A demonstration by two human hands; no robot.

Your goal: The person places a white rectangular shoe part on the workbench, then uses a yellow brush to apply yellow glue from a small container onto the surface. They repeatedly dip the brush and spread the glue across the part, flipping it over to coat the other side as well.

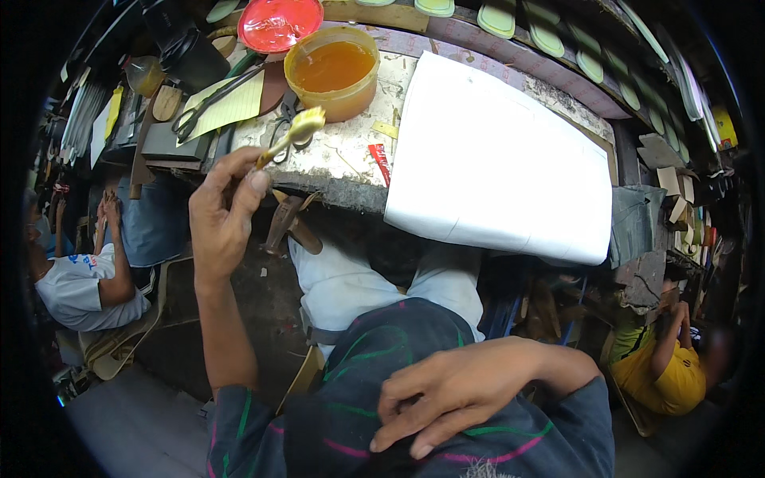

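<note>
My left hand (225,209) is raised in front of the workbench edge and grips a small brush (293,134) whose bristles are coated in yellow glue. The brush tip hangs just below a round tub of amber glue (332,70) that stands on the bench. My right hand (456,392) rests flat on my dark striped-cloth lap, fingers spread, holding nothing. A large white sheet (500,163) lies on the bench to the right of the tub and overhangs its front edge.
A red lid (279,22), scissors (213,99) on yellow paper, and dark containers crowd the bench's left. Green shoe insoles (543,30) line the far shelf. One person sits low at the left (84,283), another in yellow at the right (668,368).
</note>
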